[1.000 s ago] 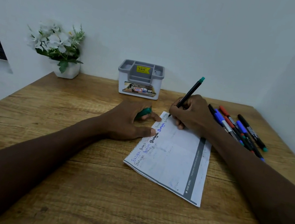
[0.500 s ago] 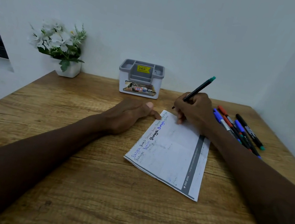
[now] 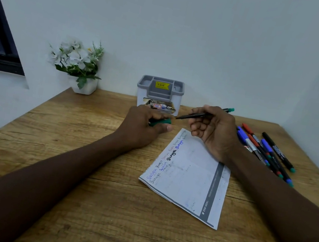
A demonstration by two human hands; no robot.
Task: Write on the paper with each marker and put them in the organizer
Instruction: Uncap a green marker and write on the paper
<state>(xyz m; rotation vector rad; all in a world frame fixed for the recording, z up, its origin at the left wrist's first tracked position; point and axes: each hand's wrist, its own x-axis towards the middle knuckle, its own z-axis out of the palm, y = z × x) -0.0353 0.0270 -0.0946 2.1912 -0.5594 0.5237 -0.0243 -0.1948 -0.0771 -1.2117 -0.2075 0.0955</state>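
Marker, green [image 3: 204, 115], uncapped: pinched in the fingers of the right hand [image 3: 214, 130] and held clear of the tabletop [image 3: 81, 171], lying nearly level. Its tip points left and its green tail end sticks out past the knuckles. Count: 1.

Cap, green [image 3: 161, 121]: gripped in the curled fingers of the left hand [image 3: 144, 126], which rests on the wood just left of the sheet. The marker tip is just beside the cap mouth; contact cannot be told.

Paper [image 3: 187, 175]: 1 sheet, flat and skewed, near the middle of the tabletop, directly below the right hand. Handwritten words run along its left edge in blue, black and red ink. A grey band printed "END GOAL" crosses its right side.

Organizer [image 3: 160, 94]: 1, grey over white, at the back edge against the wall, with a yellow price sticker inside and a label on the front. The left hand's knuckles cover its lower left corner, and the marker tip crosses in front of its lower right corner.

Loose markers [image 3: 272, 151]: heap on the right, well apart from the organizer. Four caps can be counted (1 red, 2 blue, 1 black); overlap and the right forearm block a firm total.

Flower pot [image 3: 84, 86]: 1, white, with white blooms, back left.
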